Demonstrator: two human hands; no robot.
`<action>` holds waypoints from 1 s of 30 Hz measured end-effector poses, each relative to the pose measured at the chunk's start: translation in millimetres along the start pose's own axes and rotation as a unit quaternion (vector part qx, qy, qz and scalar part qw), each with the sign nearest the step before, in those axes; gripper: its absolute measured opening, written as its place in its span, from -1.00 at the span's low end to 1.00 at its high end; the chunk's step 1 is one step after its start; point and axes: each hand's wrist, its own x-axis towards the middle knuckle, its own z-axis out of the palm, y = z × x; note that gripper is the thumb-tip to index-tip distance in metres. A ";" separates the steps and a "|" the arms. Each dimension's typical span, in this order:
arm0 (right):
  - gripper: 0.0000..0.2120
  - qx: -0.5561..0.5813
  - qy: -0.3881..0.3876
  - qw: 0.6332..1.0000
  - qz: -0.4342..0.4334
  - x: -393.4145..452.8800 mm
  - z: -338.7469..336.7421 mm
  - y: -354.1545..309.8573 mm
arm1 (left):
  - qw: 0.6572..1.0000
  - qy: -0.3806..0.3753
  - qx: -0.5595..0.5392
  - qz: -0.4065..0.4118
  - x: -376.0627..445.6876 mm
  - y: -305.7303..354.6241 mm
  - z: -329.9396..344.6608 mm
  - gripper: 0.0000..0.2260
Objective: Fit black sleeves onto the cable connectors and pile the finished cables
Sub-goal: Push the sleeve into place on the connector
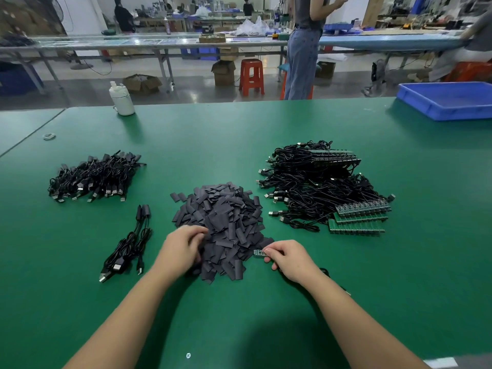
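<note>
Our left hand (183,245) lay curled on the sleeve heap (222,227) mid-table, grasp unclear, our right hand (288,258) pinched a green connector board (259,253), finished cables (93,177) piled toward the left edge.

Bare green table (239,315) near; sleeve heap (221,227) centre, cable piles (93,177) (319,187) flanking.

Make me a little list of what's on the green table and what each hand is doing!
table: green table
middle: pile of black sleeves
right side: heap of unfinished cables with green circuit boards
far left: pile of finished cables
near left: small bunch of cables
left hand: fingers curled into the sleeve pile; a grip cannot be seen
right hand: pinches a small green connector board
far right: blue tray
back left: white bottle
</note>
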 end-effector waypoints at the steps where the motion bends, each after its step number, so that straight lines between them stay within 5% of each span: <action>1: -0.81 0.002 -0.001 1.000 -0.001 0.0 0.8 -0.9 | 0.999 -0.029 -0.018 0.006 -3.0 7.1 6.9 -0.84; 5: -0.83 0.025 -0.002 1.000 -0.007 1.1 4.1 -3.8 | 0.992 -0.116 -0.007 0.057 -13.2 24.5 35.2 -0.73; 17: -0.86 0.175 -0.022 0.984 0.000 -3.2 12.1 -2.7 | 0.994 -0.059 -0.069 0.067 -23.6 33.1 54.4 -0.78; 30: -0.86 0.174 -0.022 0.984 -0.001 -7.4 11.4 -3.8 | 0.993 -0.049 -0.075 0.071 -27.0 36.4 53.0 -0.79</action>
